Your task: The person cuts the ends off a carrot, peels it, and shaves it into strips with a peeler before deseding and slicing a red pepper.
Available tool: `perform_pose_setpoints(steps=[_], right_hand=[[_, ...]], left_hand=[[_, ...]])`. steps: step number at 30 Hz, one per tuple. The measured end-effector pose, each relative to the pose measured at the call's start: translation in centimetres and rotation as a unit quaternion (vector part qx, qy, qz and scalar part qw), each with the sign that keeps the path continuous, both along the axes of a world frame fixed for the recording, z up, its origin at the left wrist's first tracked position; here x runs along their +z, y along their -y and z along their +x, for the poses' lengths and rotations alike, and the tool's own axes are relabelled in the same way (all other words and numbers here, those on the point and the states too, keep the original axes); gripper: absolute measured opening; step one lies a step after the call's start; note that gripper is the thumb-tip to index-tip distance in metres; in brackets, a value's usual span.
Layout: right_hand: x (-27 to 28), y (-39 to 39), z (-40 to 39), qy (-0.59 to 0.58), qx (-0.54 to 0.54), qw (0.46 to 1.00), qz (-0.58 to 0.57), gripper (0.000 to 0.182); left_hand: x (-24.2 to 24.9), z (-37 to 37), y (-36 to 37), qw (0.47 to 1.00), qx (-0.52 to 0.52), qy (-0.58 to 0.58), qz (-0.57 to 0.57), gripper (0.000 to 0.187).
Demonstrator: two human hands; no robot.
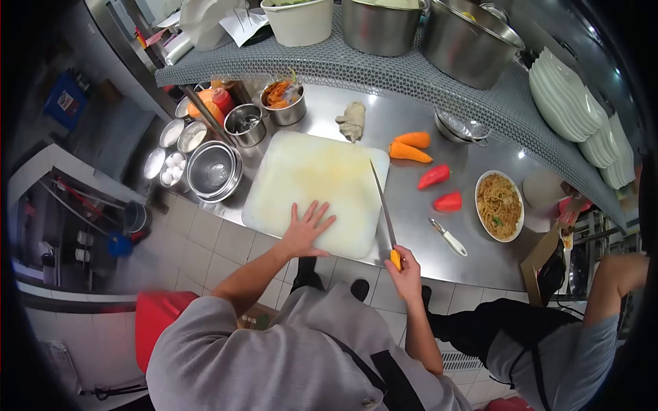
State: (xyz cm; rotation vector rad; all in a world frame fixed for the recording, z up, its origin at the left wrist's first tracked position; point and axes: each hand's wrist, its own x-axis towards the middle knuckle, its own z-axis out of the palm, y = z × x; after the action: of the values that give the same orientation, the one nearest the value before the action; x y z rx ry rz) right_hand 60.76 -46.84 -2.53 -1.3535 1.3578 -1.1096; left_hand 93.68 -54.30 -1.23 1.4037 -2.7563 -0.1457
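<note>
My left hand lies flat with fingers spread on the near edge of a white cutting board, which has faint yellow stains. In my right hand is the yellow handle of a long kitchen knife. Its blade points away from me, along the board's right side. Right of the board lie two orange carrot pieces and two red pepper pieces. A peeler-like tool with a white handle rests nearer to me. Beyond the board sits a crumpled beige cloth.
An oval plate of noodles stands to the right, near another person in a grey sleeve. Nested metal bowls, a bowl of eggs and a pot of orange peelings stand left. Overhead, a shelf bears pots and stacked plates.
</note>
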Motion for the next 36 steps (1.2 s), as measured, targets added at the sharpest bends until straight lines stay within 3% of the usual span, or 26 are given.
perform_pose_setpoints(steps=[5,6,8,9,10,12,13,15,17,20,22,23,24,26,27,28,30,32,34,36], right_hand=[[0.3,2.2,4.3,0.077,-0.078,0.992,0.059,0.041],[1.1,1.9,5.0,0.073,-0.095,0.991,0.067,0.041],[0.2,0.9,5.7,0.093,-0.143,0.983,0.063,0.041],[0.4,0.3,6.0,0.094,-0.177,0.978,0.056,0.041],[0.9,-0.6,6.4,0.102,-0.202,0.972,0.062,0.042],[2.1,-2.4,6.9,0.112,-0.237,0.963,0.071,0.043],[2.7,-3.4,7.0,0.098,-0.271,0.953,0.091,0.043],[2.7,-4.8,7.2,0.115,-0.328,0.936,0.062,0.043],[3.7,-6.4,7.0,0.135,-0.358,0.922,0.051,0.043],[4.4,-8.4,5.6,0.133,-0.396,0.908,0.024,0.036],[4.1,-9.1,3.4,0.143,-0.387,0.910,0.035,0.021],[5.4,-8.7,2.1,0.074,-0.389,0.912,0.109,0.013],[6.0,-8.4,1.1,0.074,-0.389,0.912,0.108,0.013],[6.8,-7.4,-1.1,0.062,-0.359,0.918,0.157,0.017],[7.0,-6.7,-1.9,0.024,-0.346,0.928,0.134,0.016],[7.4,-6.0,-2.5,0.031,-0.327,0.934,0.139,0.016],[8.4,-4.2,-3.6,-0.047,-0.255,0.962,0.086,0.018],[6.8,-2.3,-5.0,-0.231,-0.124,0.961,0.091,0.016],[8.6,0.7,-3.7,-0.286,-0.018,0.953,0.094,0.017],[9.4,3.3,-1.0,-0.293,0.051,0.950,0.092,0.017]], left_hand=[[-0.2,-0.2,0.2,1.000,0.003,-0.016,0.026,0.102],[-0.1,-0.5,0.7,0.999,-0.041,-0.021,0.025,0.102],[0.1,-0.6,0.7,0.994,0.024,-0.071,0.082,0.098],[0.0,-1.0,1.2,0.989,0.044,-0.118,0.081,0.082],[0.4,-2.1,2.8,0.989,0.017,-0.118,0.083,0.082],[1.7,-5.5,6.2,0.950,-0.047,-0.303,0.054,0.059],[2.7,-8.4,8.4,0.916,-0.096,-0.382,0.079,0.034],[4.8,-14.6,12.3,0.904,-0.093,-0.348,0.230,0.023],[3.4,-21.6,16.2,0.922,-0.125,-0.334,0.151,0.019],[2.1,-29.9,19.8,0.930,-0.091,-0.344,0.087,0.028],[1.2,-34.1,21.2,0.971,0.031,-0.221,0.082,0.043],[0.2,-35.2,21.9,0.982,0.046,-0.177,0.047,0.051],[-1.0,-35.9,22.6,0.982,0.047,-0.177,0.046,0.051],[-1.0,-35.6,22.9,0.986,0.031,-0.149,0.065,0.054],[-1.3,-34.4,22.5,0.970,0.029,-0.220,0.096,0.053],[-0.2,-32.2,21.7,0.972,0.048,-0.212,0.092,0.053],[2.4,-26.2,18.7,0.902,0.039,-0.396,0.169,0.052],[3.8,-18.5,15.7,0.908,0.078,-0.377,0.165,0.052],[3.5,-11.0,12.9,0.934,0.046,-0.351,0.044,0.054],[4.7,-6.4,10.3,0.947,0.091,-0.306,0.026,0.052]])
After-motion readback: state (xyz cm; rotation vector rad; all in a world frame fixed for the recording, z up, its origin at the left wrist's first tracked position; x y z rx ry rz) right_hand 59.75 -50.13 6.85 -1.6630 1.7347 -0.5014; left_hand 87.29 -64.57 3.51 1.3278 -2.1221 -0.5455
